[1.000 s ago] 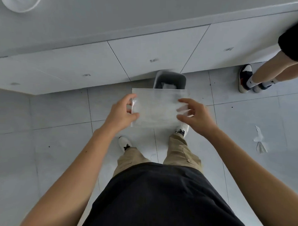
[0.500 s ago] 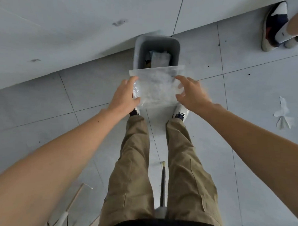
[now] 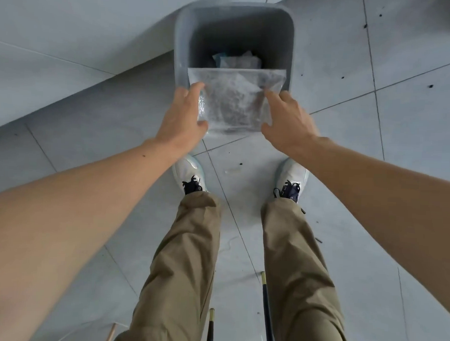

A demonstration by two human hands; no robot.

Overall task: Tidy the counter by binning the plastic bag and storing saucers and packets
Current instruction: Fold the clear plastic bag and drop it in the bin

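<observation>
A clear, flat plastic bag (image 3: 232, 101) hangs over the near rim of a grey bin (image 3: 181, 49) that stands on the tiled floor. My left hand (image 3: 183, 118) pinches the bag's left edge between thumb and fingers. My right hand (image 3: 288, 119) holds the bag's right edge the same way. The bag's top edge reaches over the bin's opening. Crumpled wrappers lie at the bottom of the bin. No saucers or packets are in view.
A white cabinet base (image 3: 70, 50) runs behind the bin at the upper left. My two feet in white shoes (image 3: 190, 173) stand just short of the bin. Thin dark poles (image 3: 266, 309) lie on the floor between my legs.
My head has tipped down and closer to the bin, which now fills the top of the view. Both hands have carried the bag forward over the bin's near rim.
</observation>
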